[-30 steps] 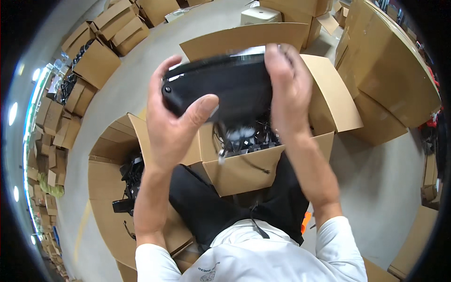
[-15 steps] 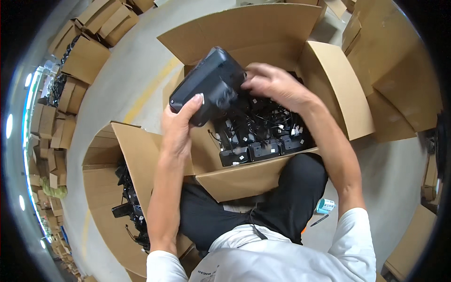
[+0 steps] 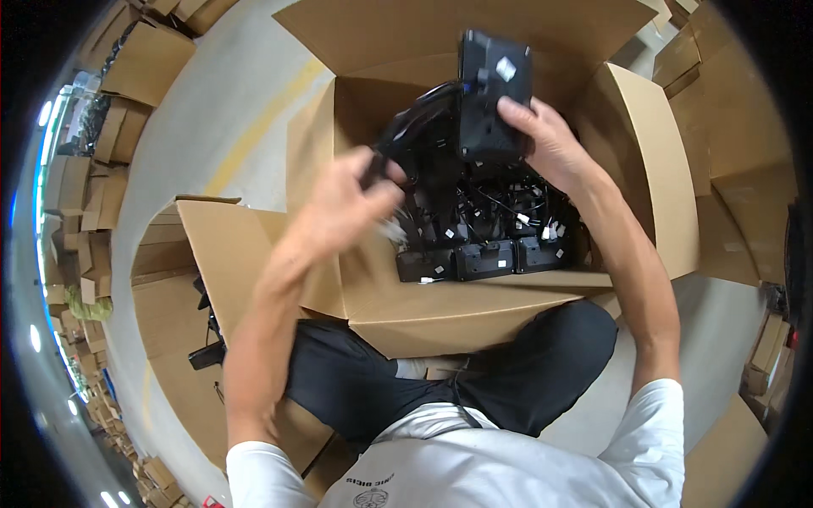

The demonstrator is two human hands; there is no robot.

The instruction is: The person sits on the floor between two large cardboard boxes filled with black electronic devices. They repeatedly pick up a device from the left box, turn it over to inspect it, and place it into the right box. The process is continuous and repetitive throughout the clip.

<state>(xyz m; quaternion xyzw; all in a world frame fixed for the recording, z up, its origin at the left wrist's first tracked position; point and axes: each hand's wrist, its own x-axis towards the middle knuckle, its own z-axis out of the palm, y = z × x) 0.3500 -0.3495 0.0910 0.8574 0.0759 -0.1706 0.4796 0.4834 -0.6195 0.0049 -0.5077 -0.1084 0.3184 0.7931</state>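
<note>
1. Above the open cardboard box (image 3: 508,313), the right hand (image 3: 550,144) grips a black device (image 3: 494,97), long axis upright.
2. Left of the device, the left hand (image 3: 343,207) pinches its trailing black cable (image 3: 415,114).
3. Similar units (image 3: 487,258) fill the box below.

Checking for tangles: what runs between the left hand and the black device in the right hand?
In the head view, a black cable runs from the left hand to the black device held by the right hand.
</note>
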